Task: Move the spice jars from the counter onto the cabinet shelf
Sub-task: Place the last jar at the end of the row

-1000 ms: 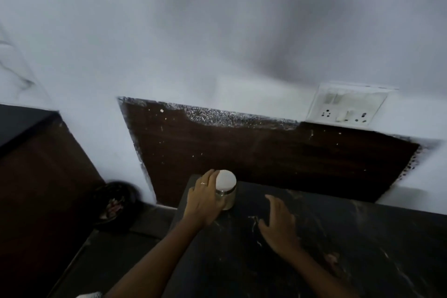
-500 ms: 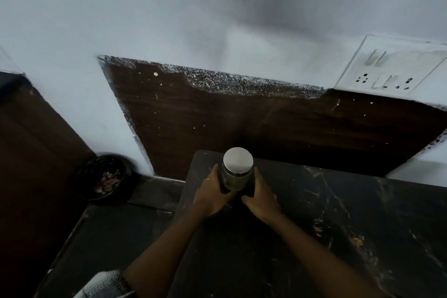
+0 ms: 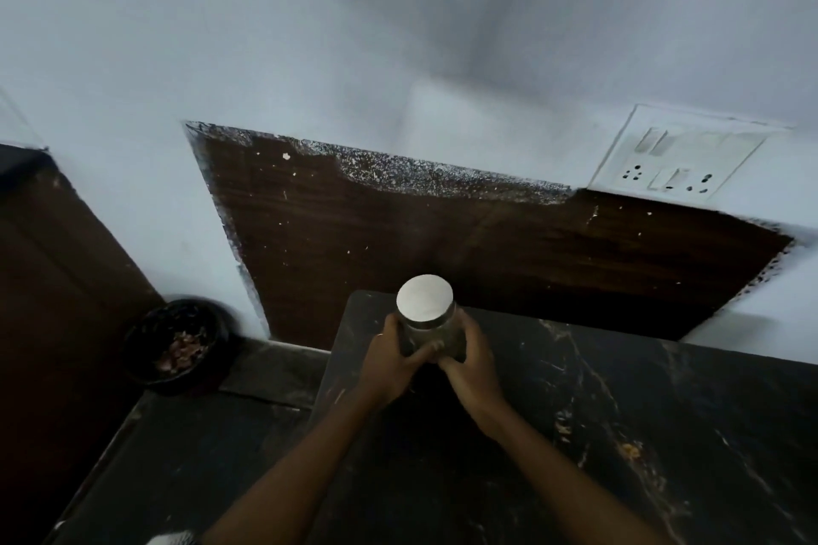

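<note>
A clear spice jar (image 3: 426, 314) with a round metal lid stands upright near the back left corner of the dark marble counter (image 3: 597, 434). My left hand (image 3: 389, 361) grips the jar's left side, thumb across its front. My right hand (image 3: 471, 361) grips its right side, fingers curled around the glass. The jar's lower part is hidden between my palms. No cabinet shelf is in view.
A dark wooden panel (image 3: 442, 243) covers the wall behind the counter. A white switch and socket plate (image 3: 677, 159) sits on the wall at the right. A black bowl (image 3: 177, 345) with reddish scraps stands on a lower ledge at the left.
A second ago only my left hand touched the jar while my right lay flat on the counter. My right hand then closed on the jar. Both hands now hold it.
</note>
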Available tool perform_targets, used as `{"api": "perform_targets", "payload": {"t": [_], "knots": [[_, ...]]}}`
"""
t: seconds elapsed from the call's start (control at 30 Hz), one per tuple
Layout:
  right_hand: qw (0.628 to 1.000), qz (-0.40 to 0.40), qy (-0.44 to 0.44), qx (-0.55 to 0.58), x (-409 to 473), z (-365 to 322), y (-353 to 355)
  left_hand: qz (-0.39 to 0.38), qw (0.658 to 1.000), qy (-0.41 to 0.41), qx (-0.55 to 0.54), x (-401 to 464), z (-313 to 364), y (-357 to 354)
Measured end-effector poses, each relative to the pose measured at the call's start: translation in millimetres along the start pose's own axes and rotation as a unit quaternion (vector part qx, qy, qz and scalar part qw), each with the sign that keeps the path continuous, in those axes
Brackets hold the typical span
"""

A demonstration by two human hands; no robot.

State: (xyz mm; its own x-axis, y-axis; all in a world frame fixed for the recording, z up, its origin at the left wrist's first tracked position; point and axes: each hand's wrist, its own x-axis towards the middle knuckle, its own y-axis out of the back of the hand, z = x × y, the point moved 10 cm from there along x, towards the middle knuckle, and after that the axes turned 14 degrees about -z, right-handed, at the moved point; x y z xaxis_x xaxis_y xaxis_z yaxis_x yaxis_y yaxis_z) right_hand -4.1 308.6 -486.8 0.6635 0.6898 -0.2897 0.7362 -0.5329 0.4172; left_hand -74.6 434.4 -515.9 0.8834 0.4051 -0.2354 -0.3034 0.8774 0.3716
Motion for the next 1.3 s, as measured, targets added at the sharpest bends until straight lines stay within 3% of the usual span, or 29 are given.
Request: {"api": "perform_targets", "payload": {"t": [0.17, 0.37, 0.53, 0.63, 0.77, 1.0, 1.17, 1.3], "knots": [[0.996, 0.062, 0.051, -0.026, -37, -44, 52, 0.011, 0.996, -0.063, -0.055, -22, 81, 0], [0.976, 0.146, 0.135, -0.087, -105, -103, 143, 0.109, 0.980, -0.166, -0.023, -62, 222, -10], [0.949, 0.241, 0.195, -0.059, -173, -137, 233, 0.183, 0.951, -0.247, 0.034, -108, 343, -53], [0.928, 0.256, 0.271, 0.000, -220, -155, 292, 0.196, 0.938, -0.281, 0.047, -133, 408, -90], [0.900, 0.242, 0.358, 0.053, -287, -170, 376, 0.149, 0.928, -0.341, 0.001, -161, 488, -149], [0.907, 0.174, 0.377, 0.071, -355, -172, 490, -0.077, 0.919, -0.361, -0.137, -166, 576, -247], [0.898, 0.158, 0.400, 0.094, -375, -171, 527, -0.029, 0.908, -0.385, -0.160, -174, 612, -266], [0.887, 0.213, 0.408, 0.041, -384, -174, 546, 0.034, 0.908, -0.390, -0.149, -178, 630, -269]]}}
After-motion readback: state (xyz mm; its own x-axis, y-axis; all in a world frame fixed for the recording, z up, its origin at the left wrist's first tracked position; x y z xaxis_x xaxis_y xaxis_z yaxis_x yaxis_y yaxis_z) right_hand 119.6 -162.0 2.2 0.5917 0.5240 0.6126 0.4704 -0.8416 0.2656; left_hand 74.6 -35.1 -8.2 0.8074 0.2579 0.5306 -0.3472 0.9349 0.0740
